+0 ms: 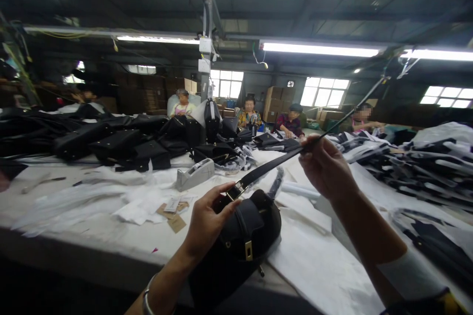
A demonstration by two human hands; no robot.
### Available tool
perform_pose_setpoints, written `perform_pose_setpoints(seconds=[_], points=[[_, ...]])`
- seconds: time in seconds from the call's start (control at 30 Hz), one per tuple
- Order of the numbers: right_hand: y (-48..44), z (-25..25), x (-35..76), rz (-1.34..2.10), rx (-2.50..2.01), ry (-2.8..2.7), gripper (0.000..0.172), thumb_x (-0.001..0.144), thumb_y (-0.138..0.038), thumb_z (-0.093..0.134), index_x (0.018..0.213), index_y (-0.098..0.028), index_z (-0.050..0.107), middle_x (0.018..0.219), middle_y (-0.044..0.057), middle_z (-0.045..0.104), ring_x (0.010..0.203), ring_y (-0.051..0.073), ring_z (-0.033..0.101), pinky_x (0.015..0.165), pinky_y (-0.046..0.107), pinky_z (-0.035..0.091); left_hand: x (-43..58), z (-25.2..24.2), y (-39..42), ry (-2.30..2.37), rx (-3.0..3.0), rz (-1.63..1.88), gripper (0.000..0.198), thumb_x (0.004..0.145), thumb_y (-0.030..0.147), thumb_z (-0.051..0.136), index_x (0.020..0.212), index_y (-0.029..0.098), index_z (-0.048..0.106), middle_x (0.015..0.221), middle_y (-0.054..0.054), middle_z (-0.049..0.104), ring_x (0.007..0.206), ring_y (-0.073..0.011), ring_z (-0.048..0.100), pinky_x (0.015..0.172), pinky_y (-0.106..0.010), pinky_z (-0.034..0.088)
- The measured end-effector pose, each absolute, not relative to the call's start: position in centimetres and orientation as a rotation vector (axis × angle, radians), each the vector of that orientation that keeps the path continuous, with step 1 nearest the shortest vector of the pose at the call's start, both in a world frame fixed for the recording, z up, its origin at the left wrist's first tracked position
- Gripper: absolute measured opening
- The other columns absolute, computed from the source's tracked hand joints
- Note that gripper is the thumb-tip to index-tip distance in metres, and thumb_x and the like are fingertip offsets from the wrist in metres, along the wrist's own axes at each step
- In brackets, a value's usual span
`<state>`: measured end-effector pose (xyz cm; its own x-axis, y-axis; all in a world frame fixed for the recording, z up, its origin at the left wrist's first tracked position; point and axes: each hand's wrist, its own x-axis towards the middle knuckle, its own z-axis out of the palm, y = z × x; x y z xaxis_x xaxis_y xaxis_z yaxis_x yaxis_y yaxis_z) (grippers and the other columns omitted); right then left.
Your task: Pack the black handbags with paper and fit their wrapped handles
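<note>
A black strap point(273, 165) stretches between my two hands above a black handbag point(254, 226) at the table's front edge. My left hand point(210, 214) is closed at the strap's buckle end, thumb and fingers pinching by the metal buckle point(235, 190). Farther up and to the right, my right hand point(327, 165) pinches the strap, whose thin free end runs on up to the right. Gold-coloured hardware shows on the bag's front flap, and a wrapped handle stands up behind it. The lower part of the bag is dark and partly hidden by my left arm.
A grey tape dispenser point(195, 174) stands beyond my left hand, near brown paper tags point(176, 223) and white wrapping sheets point(144, 204). Black bags point(114, 145) are heaped at the back left. Wrapped straps point(424, 167) pile up on the right. Several people sit across the table.
</note>
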<state>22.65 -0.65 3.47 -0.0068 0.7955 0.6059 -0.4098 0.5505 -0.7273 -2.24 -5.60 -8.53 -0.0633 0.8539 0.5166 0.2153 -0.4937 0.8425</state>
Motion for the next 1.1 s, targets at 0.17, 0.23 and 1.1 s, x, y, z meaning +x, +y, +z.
perform_pose_setpoints(seconds=[0.17, 0.23, 1.1], points=[[-1.8, 3.3, 20.9, 0.885, -0.429, -1.515, 0.017, 0.086, -0.037, 0.07, 0.082, -0.021, 0.071, 0.086, 0.004, 0.067, 0.099, 0.02, 0.064, 0.096, 0.032, 0.049, -1.8, -8.9, -5.7, 1.159, 1.633, 1.605, 0.037, 0.083, 0.039, 0.072, 0.116, 0.023, 0.069, 0.116, -0.004, 0.072, 0.106, -0.0223, 0.067, 0.095, -0.033, 0.052], [-2.2, 2.7, 19.6, 0.902, -0.47, -1.711, 0.016, 0.084, -0.037, 0.073, 0.088, -0.022, 0.069, 0.096, 0.004, 0.069, 0.113, 0.024, 0.061, 0.103, 0.038, 0.044, -1.7, -8.9, -5.7, 1.138, 1.636, 1.597, 0.037, 0.084, 0.04, 0.071, 0.116, 0.022, 0.069, 0.114, -0.004, 0.073, 0.104, -0.0222, 0.068, 0.094, -0.032, 0.052], [-0.5, -3.1, 15.1, 0.981, -0.796, -2.158, 0.03, 0.085, -0.048, 0.067, 0.09, -0.019, 0.063, 0.083, 0.001, 0.061, 0.08, 0.018, 0.059, 0.073, 0.027, 0.047, -2.0, -8.2, -6.4, 1.259, 1.793, 1.625, 0.02, 0.084, 0.034, 0.072, 0.102, 0.026, 0.07, 0.092, 0.003, 0.074, 0.086, -0.0157, 0.067, 0.077, -0.023, 0.049]])
